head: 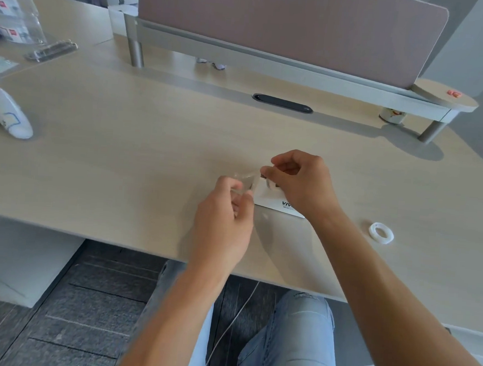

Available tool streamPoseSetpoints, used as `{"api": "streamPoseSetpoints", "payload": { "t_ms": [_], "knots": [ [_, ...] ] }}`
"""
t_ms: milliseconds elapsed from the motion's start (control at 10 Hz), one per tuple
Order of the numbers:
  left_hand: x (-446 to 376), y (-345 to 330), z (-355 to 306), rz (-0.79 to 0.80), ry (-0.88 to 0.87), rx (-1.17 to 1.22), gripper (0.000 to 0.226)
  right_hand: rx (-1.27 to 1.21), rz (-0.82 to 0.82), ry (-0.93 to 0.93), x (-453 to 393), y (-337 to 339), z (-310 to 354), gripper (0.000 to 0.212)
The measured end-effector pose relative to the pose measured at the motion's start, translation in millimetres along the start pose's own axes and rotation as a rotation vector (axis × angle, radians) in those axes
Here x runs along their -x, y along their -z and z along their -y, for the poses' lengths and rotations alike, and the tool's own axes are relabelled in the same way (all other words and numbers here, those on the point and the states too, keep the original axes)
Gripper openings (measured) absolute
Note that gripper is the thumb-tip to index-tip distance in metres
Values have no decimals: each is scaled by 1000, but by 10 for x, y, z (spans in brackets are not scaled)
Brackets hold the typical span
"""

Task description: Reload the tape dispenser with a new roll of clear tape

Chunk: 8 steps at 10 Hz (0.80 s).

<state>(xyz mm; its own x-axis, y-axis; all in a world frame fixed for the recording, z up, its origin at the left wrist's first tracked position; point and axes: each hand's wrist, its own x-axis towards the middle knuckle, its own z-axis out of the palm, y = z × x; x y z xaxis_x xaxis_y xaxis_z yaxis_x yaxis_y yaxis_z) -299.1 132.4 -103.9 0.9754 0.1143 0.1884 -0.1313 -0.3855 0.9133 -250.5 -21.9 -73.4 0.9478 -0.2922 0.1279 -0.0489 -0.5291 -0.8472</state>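
Both hands meet over the middle of the desk (pixel 122 157). My left hand (pixel 226 219) is closed around a small clear plastic tape dispenser (pixel 246 180), which is hard to make out. My right hand (pixel 297 184) pinches the dispenser's upper right end between thumb and fingers; I cannot tell whether it grips tape or the casing. A white card with dark lettering (pixel 279 204) lies flat under the hands. A small white tape roll (pixel 381 233) lies alone on the desk to the right, apart from both hands.
A white game controller (pixel 6 115) sits at the far left. Clear plastic packaging (pixel 51 51) and bags (pixel 14 15) lie at the back left. A raised shelf (pixel 299 72) with a pink divider runs along the back, with a black cable slot (pixel 282 103) in front of it.
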Motion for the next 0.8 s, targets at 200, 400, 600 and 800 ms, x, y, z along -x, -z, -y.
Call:
{"api": "streamPoseSetpoints", "payload": {
  "t_ms": [200, 400, 600, 800],
  "knots": [
    [88, -67, 67, 107, -191, -156, 15, 60, -176, 124, 135, 23, 7, 26],
    [48, -82, 101, 50, -231, -212, 49, 37, -207, 163, 262, 27, -100, 23],
    [-94, -148, 63, 136, -267, -376, 63, 21, -236, 184, 318, 47, -110, 19],
    [-120, -168, 123, 107, -291, -380, 57, 20, -293, 210, 347, 133, -56, 19]
  ]
}}
